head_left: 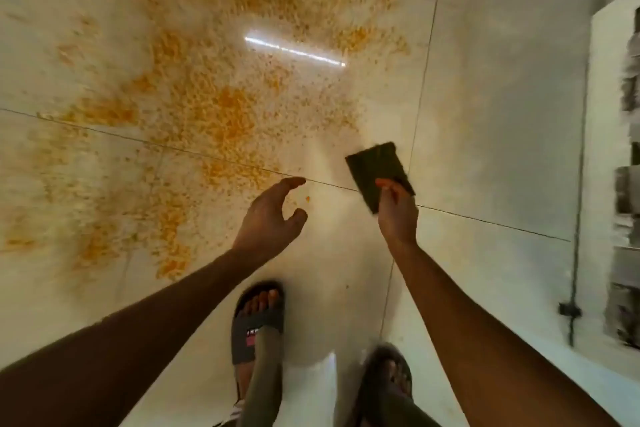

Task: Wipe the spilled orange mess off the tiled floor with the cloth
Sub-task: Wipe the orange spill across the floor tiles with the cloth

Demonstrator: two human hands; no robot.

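Observation:
A wide orange mess (207, 107) of crumbs and smears covers the pale tiled floor (485, 97) from the upper left toward the middle. My right hand (396, 215) pinches a dark rectangular cloth (374, 168) by its lower edge and holds it above the floor, just right of the spill's edge. My left hand (270, 218) hovers open, fingers curled, over the near edge of the mess, holding nothing. A single orange crumb (307, 199) lies between the two hands.
My two feet in dark slides (258, 319) stand on the tiles at the bottom centre. A white wall or cabinet edge with a dark cord (576, 253) runs down the right side. A ceiling light reflects on the floor (294, 51).

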